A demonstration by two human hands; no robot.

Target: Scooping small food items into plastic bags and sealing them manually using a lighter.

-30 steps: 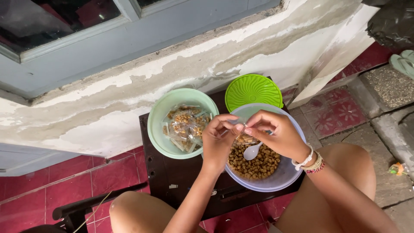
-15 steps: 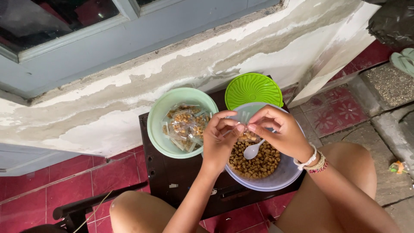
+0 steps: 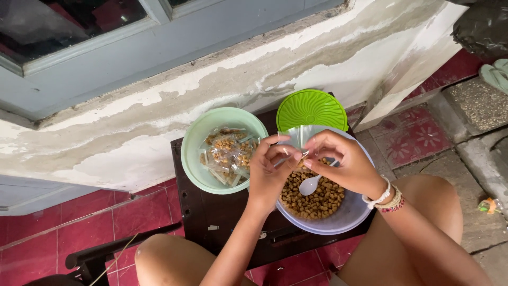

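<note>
- Clear plastic, a small see-through pouch (image 3: pixel 299 139) was pinched by its edges between the two hands, held up over the far rim of the pale lavender plastic bowl (image 3: pixel 346 214).
- The left hand (image 3: pixel 268 170) was closed on the pouch's left side, thumb and fingertips pressed together.
- The right hand (image 3: pixel 343 162) gripped the pouch's right side in the same pinch, with beaded and white bracelets (image 3: pixel 385 199) on its wrist.
- That lavender bowl held brown round pellets (image 3: pixel 317 198) and a white plastic spoon (image 3: pixel 309 185) lying on them, just below the hands at 6 o'clock.
- At 9 o'clock from the hands stood a mint-green round bowl (image 3: pixel 193 143) filled with small sealed clear packets of pellets (image 3: pixel 228 153).
- At 12 o'clock lay a lime-green ribbed round lid (image 3: pixel 312 108), touching the lavender bowl's far rim.
- All sat on a dark brown wooden stool (image 3: pixel 211 217) between the person's bare knees.
</note>
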